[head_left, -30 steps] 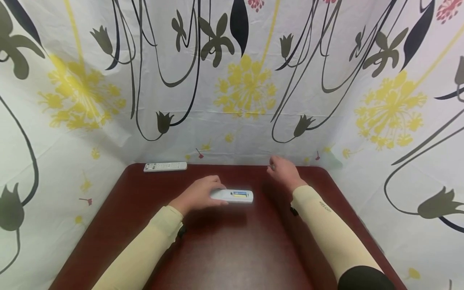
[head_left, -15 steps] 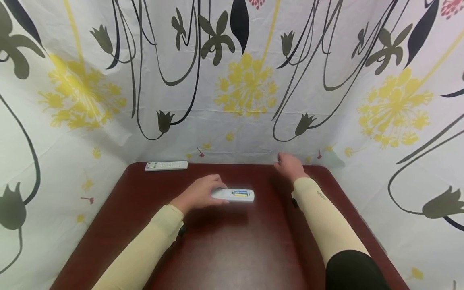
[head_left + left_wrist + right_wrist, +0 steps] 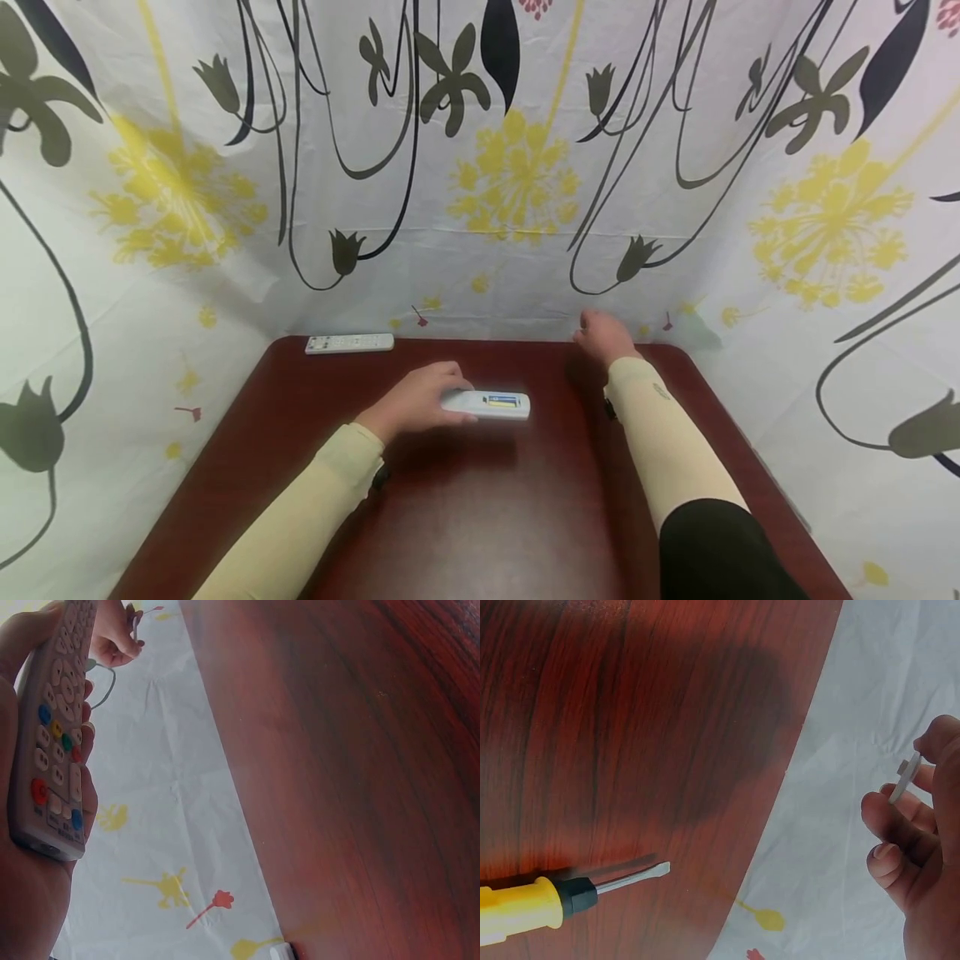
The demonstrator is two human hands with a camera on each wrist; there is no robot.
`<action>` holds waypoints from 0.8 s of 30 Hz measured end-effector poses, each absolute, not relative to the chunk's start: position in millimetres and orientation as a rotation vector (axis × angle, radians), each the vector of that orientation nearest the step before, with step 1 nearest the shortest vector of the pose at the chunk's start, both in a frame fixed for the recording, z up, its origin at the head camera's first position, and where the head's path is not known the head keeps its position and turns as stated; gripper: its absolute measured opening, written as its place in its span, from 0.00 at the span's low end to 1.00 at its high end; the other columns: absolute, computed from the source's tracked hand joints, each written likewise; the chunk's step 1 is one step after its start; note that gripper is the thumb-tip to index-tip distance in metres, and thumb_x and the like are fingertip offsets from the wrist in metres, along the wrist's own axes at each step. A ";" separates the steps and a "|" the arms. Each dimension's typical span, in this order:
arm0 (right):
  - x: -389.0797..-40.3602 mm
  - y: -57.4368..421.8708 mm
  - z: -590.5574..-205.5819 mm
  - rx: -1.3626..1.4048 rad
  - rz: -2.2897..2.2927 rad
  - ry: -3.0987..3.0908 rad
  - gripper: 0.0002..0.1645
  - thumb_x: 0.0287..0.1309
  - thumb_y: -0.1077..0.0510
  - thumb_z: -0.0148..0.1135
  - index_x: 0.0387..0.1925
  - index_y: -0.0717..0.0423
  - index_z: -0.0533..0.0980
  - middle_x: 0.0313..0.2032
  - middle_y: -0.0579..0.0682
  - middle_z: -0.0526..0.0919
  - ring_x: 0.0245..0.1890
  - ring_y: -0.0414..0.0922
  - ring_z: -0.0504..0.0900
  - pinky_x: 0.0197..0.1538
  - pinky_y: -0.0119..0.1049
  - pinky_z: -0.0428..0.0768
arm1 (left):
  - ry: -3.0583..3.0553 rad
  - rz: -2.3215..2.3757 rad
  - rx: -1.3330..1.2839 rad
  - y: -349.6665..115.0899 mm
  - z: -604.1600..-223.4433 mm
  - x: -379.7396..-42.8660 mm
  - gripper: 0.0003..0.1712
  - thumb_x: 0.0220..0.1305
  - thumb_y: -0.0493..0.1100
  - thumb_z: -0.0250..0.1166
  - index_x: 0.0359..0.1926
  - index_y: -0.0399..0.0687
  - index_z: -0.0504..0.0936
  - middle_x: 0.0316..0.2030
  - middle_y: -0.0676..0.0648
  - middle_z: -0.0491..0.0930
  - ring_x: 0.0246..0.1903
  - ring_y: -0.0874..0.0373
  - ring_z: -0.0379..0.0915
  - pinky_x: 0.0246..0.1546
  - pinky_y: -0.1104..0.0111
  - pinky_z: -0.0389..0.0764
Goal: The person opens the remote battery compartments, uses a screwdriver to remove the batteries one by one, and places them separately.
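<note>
My left hand [image 3: 416,402] grips a white remote control [image 3: 468,402] above the table, its back turned up. Batteries [image 3: 502,401] show in the uncovered compartment at its right end. The left wrist view shows the coloured buttons on its other face. Over the table's far right edge, my right hand [image 3: 606,337] is raised, apart from the remote. Between thumb and fingers it pinches a thin white battery cover [image 3: 905,778] with a small tab, seen edge-on in the right wrist view; the head view hides this piece.
A second white remote control [image 3: 349,343] lies at the far left edge of the dark red table [image 3: 465,517]. A yellow-handled flat screwdriver [image 3: 525,909] shows in the right wrist view. Flower-patterned white cloth [image 3: 420,200] hangs around the back and sides.
My right hand, holding the cover, has moved slightly right and farther away from the remote. The left hand and its remote stay almost where they were.
</note>
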State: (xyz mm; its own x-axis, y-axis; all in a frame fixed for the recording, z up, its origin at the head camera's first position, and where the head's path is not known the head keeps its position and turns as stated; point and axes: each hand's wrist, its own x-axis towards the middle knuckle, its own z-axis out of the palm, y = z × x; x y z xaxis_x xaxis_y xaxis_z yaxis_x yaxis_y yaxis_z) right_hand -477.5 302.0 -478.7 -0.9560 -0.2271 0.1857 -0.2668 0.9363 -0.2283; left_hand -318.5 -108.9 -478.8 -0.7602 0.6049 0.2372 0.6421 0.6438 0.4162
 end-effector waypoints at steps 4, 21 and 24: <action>-483.2 303.0 -485.9 0.361 0.373 -2.937 0.08 0.71 0.58 0.64 0.41 0.60 0.76 0.37 0.59 0.83 0.37 0.59 0.82 0.43 0.58 0.80 | -2.782 -0.753 -1.051 -108.4 -479.5 -318.5 0.29 0.62 0.72 0.79 0.55 0.62 0.92 0.44 0.62 0.76 0.45 0.64 0.74 0.48 0.65 0.79; -486.5 298.3 -533.5 0.182 0.502 -2.999 0.09 0.75 0.60 0.65 0.39 0.63 0.77 0.36 0.60 0.83 0.36 0.59 0.84 0.41 0.59 0.82 | -2.802 -0.756 -1.011 -111.4 -478.5 -318.2 0.31 0.60 0.74 0.79 0.56 0.65 0.91 0.45 0.64 0.77 0.46 0.65 0.74 0.49 0.65 0.81; -486.6 299.0 -536.7 0.136 0.528 -3.027 0.09 0.77 0.60 0.64 0.41 0.64 0.77 0.38 0.61 0.83 0.38 0.60 0.84 0.43 0.59 0.82 | -2.798 -0.752 -1.014 -112.8 -478.8 -319.0 0.31 0.60 0.74 0.79 0.56 0.64 0.91 0.45 0.63 0.77 0.46 0.64 0.74 0.49 0.65 0.81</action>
